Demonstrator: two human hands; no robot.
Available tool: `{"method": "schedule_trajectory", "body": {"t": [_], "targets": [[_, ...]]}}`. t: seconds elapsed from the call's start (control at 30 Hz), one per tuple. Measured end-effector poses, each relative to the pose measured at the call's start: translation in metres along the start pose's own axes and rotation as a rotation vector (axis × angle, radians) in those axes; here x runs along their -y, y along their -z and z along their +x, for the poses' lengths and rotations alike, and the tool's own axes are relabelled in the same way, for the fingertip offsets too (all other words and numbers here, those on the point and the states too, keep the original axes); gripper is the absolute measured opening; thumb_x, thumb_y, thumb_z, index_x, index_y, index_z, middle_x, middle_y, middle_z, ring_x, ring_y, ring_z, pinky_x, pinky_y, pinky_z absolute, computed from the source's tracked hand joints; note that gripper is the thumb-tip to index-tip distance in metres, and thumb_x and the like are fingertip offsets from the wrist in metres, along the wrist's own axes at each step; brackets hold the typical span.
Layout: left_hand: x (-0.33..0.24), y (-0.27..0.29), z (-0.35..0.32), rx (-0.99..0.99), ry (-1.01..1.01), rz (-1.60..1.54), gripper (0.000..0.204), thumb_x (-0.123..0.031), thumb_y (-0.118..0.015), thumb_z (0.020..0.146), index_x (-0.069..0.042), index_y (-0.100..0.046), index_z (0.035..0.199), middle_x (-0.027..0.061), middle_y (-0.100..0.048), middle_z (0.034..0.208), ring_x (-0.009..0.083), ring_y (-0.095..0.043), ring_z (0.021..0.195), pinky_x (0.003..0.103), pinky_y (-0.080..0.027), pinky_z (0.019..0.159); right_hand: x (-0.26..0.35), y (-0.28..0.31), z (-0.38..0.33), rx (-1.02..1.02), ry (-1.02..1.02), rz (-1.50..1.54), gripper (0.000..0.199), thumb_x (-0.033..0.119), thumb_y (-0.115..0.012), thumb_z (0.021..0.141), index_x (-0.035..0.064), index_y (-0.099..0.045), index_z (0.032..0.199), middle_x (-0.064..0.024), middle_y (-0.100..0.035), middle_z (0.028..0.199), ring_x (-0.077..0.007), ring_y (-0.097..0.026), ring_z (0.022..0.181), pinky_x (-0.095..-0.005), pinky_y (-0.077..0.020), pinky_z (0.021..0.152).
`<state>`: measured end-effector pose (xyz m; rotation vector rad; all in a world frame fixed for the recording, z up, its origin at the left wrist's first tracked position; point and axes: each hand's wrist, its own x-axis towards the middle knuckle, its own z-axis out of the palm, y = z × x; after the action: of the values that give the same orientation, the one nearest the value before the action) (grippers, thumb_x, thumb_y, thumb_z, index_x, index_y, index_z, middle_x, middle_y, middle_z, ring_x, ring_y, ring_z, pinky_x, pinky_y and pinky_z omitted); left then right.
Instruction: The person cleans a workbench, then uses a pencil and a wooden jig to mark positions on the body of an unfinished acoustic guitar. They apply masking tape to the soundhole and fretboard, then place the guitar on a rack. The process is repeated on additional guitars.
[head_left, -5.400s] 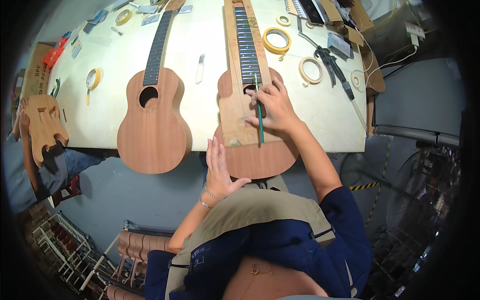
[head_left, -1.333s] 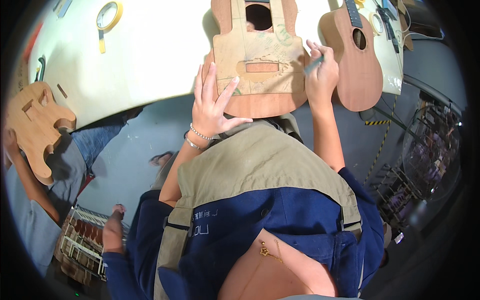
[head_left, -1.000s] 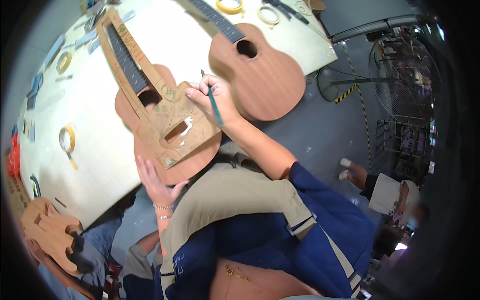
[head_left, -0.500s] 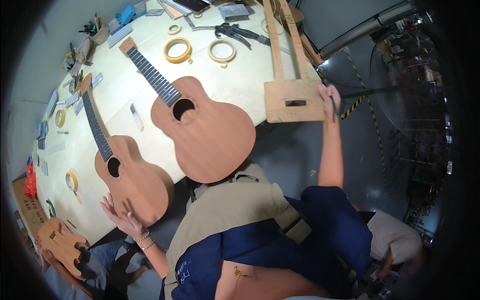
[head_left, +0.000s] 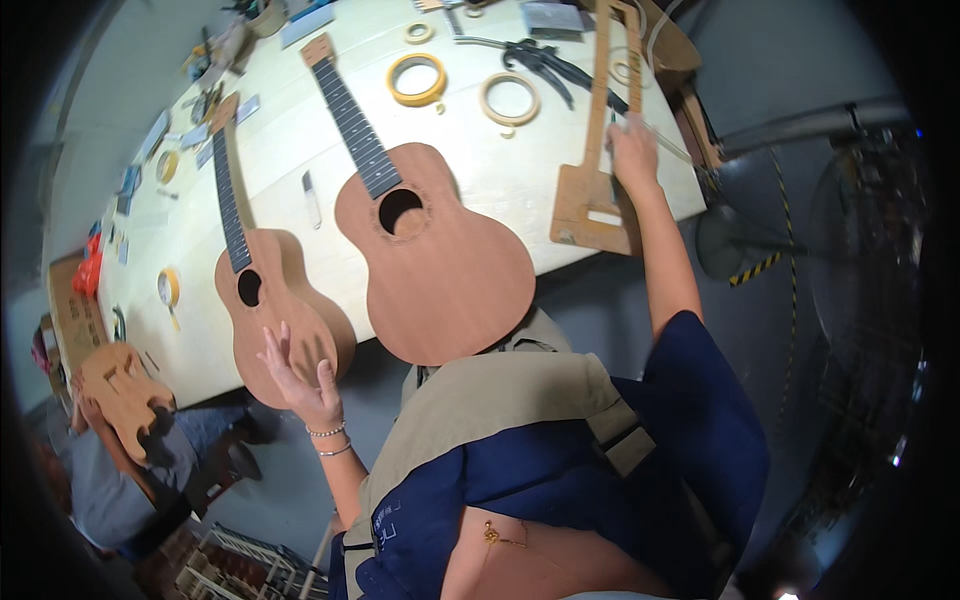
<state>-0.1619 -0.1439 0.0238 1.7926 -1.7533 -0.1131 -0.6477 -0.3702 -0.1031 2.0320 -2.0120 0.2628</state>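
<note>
My left hand (head_left: pixel 305 385) is raised with spread fingers, in front of the lower body of a smaller unfinished guitar (head_left: pixel 275 320). The hand's shadow falls on that wooden top, and nothing is in the hand. At the table's right end my right hand (head_left: pixel 634 155) is over a flat wooden template (head_left: pixel 575 205) with a long slotted neck. Its fingers are curled and slightly blurred around something thin and dark that I cannot make out. Between my hands a larger stringless guitar (head_left: pixel 450 265) lies with its body overhanging the table's near edge.
On the pale table (head_left: pixel 300 150) lie a yellow tape roll (head_left: pixel 416 80), a cream tape roll (head_left: pixel 510 98), a black air blow gun (head_left: pixel 540 62) and a small knife-like tool (head_left: pixel 311 200). At the left, another person holds a wooden guitar-shaped piece (head_left: pixel 122 392).
My right hand has moved from the template's right edge up to its neck, and the template now sits tilted. My left hand stays open. The whole view has shifted.
</note>
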Motion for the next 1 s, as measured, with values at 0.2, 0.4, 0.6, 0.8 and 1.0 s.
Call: {"method": "schedule_trajectory", "body": {"t": [0.2,0.4,0.6,0.8,1.0], "targets": [[-0.023,-0.016,-0.01,-0.021,0.102,-0.04,0.066,-0.018,-0.061,0.084,0.003,-0.03,0.139,0.0185,-0.05,0.132,0.0311,-0.044,0.126,0.051,-0.013,0.111,0.135,0.02,0.082,0.232,0.15,0.35,0.023,0.02,-0.051,0.086,0.0047,-0.068,0.083,-0.0161,-0.064,0.106,-0.031,-0.057,0.102,-0.0492,-0.0328,0.1],[-0.048,-0.041,0.014,-0.047,0.055,-0.162,0.044,-0.008,-0.065,0.079,0.002,-0.052,0.12,0.014,-0.063,0.111,0.0294,-0.052,0.116,0.053,-0.022,0.108,0.179,0.018,0.092,0.436,-0.109,0.61,0.031,0.03,-0.046,0.092,0.0011,-0.059,0.093,-0.0173,-0.067,0.091,-0.028,-0.064,0.08,-0.0376,-0.047,0.087],[-0.057,-0.066,0.036,0.084,0.205,-0.485,0.011,-0.004,-0.061,0.084,0.002,-0.062,0.093,0.0088,-0.066,0.089,0.0167,-0.065,0.078,0.042,-0.04,0.099,0.192,0.109,0.016,0.409,-0.382,2.357,0.053,0.004,-0.054,0.089,0.0008,-0.025,0.133,-0.0238,-0.054,0.118,-0.0324,-0.054,0.113,-0.0411,-0.0412,0.102],[-0.093,-0.1,0.058,0.057,0.459,-0.981,0.013,-0.015,-0.065,0.087,-0.002,-0.065,0.089,0.002,-0.052,0.087,0.0092,-0.052,0.08,0.023,-0.045,0.073,0.211,0.153,-0.05,0.206,-0.397,2.359,0.058,-0.011,-0.061,0.08,-0.0004,-0.039,0.131,-0.018,-0.053,0.125,-0.0235,-0.051,0.119,-0.0353,-0.0413,0.102],[-0.111,-0.109,0.049,0.023,0.446,-0.943,0.019,-0.021,-0.077,0.075,-0.004,-0.068,0.078,0.0037,-0.047,0.09,0.0124,-0.049,0.088,0.026,-0.042,0.078,0.22,0.159,-0.086,0.124,-0.274,2.125,0.044,-0.012,-0.061,0.08,-0.0029,-0.048,0.121,-0.0179,-0.056,0.123,-0.0238,-0.052,0.118,-0.0326,-0.0443,0.099]]}}
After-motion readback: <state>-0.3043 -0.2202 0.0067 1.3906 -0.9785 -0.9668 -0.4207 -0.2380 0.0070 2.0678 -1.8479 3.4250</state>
